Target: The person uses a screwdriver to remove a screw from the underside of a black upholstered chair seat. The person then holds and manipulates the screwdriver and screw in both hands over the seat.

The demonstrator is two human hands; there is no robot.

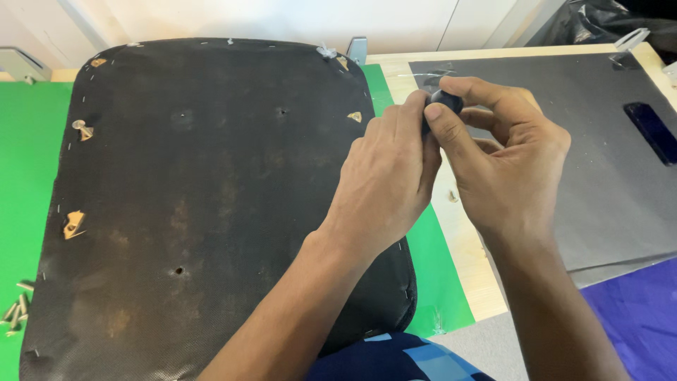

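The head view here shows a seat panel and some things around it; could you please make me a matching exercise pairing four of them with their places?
Things:
1. seat panel
2. small dark round part
3. dark blue flat bar
4. loose screws

Places:
A. on the green surface, at the far left edge
B. pinched between the fingertips of the left hand and right hand
C. on the grey mat, at the right
D. lying flat, underside up, left of the hands

Pairs: 1-D, 2-B, 3-C, 4-A
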